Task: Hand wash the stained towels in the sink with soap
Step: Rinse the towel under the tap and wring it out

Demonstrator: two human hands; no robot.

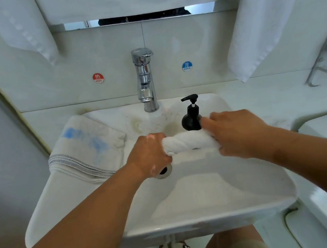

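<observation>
We grip the twisted towel at both ends, left hand and right hand curled tight; its long axis runs left-right over the sink.

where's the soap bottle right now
Head view: the soap bottle stands at the back right of the sink, beside the tap, just behind the right hand.

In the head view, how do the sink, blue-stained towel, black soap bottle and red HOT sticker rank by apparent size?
Largest to smallest:
1. sink
2. blue-stained towel
3. black soap bottle
4. red HOT sticker
The gaps are plain, though the sticker lies farther from the camera, which shrinks it somewhat.
</observation>
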